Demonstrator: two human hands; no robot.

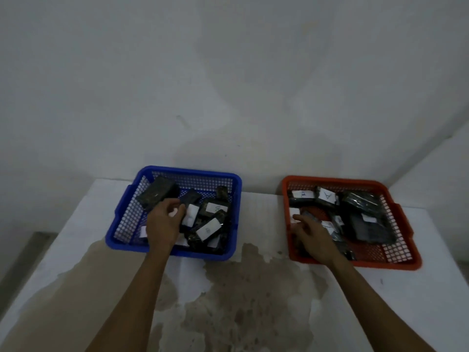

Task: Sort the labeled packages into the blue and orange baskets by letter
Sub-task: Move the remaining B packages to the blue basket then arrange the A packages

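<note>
Your left hand (163, 222) reaches into the blue basket (119, 212), fingers curled around a dark labeled package (189, 215) among several others. Across the stained white table (253, 288), your right hand (313, 236) reaches into the orange basket (403, 224), fingers loosely extended over its packages (326, 196); whether it grips one cannot be told.

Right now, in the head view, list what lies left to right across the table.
Blue basket → left hand inside it → stained bare tabletop → right hand → orange basket.
</note>
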